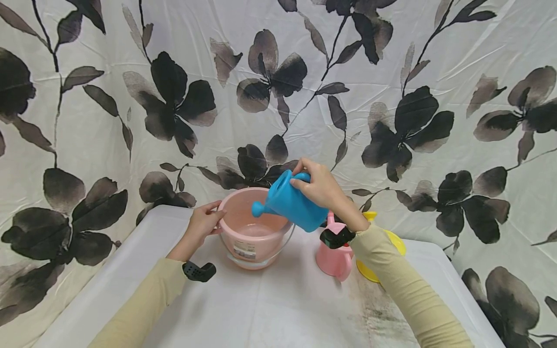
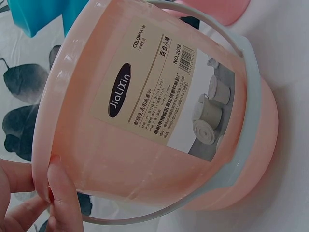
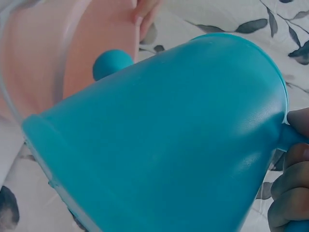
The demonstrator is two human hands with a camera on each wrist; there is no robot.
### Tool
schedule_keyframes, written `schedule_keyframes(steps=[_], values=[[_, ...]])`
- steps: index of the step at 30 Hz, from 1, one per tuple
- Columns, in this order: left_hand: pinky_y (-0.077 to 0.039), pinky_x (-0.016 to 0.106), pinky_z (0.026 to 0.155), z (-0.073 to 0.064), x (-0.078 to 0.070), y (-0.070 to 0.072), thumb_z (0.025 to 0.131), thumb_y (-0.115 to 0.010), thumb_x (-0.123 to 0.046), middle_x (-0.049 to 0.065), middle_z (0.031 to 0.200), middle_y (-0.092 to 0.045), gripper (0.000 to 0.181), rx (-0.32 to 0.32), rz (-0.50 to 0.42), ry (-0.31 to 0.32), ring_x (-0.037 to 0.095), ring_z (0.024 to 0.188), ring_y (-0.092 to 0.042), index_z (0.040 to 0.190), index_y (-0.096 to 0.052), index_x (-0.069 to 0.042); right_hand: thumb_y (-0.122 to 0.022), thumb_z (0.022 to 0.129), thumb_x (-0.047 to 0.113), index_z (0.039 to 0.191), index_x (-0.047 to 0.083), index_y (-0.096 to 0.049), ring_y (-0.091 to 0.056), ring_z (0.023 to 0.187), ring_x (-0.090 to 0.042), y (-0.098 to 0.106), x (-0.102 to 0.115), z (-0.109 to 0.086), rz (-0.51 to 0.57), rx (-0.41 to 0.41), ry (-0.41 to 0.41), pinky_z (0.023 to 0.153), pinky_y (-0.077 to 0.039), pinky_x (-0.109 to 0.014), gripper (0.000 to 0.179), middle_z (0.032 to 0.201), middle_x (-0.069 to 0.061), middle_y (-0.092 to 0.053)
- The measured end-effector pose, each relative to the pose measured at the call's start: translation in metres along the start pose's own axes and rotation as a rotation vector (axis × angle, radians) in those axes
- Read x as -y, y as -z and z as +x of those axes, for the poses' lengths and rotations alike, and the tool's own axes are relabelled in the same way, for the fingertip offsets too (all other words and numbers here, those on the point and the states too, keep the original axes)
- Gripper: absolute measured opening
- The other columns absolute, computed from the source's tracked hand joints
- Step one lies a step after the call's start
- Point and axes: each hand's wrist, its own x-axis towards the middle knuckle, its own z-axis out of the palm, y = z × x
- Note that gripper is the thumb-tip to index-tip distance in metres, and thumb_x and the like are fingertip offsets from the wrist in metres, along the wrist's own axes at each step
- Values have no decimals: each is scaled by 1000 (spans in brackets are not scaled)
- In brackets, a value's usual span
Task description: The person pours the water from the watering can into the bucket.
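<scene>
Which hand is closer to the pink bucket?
The left hand: it grips the pink bucket on its left side. The right hand is apart from it, to its right, holding the blue watering can.

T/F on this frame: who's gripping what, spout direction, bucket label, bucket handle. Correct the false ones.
1. The right hand grips the blue watering can. True.
2. The left hand holds the rim of the pink bucket. True.
3. The can points away from the bucket. False: its spout points toward it.
4. The bucket's label shows "JiaLiXin". True.
5. The bucket's handle is raised above its opening. False: the handle hangs low around the outside.
</scene>
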Motion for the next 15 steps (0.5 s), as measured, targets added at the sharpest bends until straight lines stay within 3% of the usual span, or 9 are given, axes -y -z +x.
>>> schedule_keyframes(steps=[15], values=[[-56,16,60,-1,1,0,98,-52,-20,11,104,-50,53,2,-5,2,5,71,-53,148,-37,-7,-63,89,18,96,9,-61,-59,88,-23,1,7,14,-107,118,99,75,-49,-39,12,99,-9,-66]])
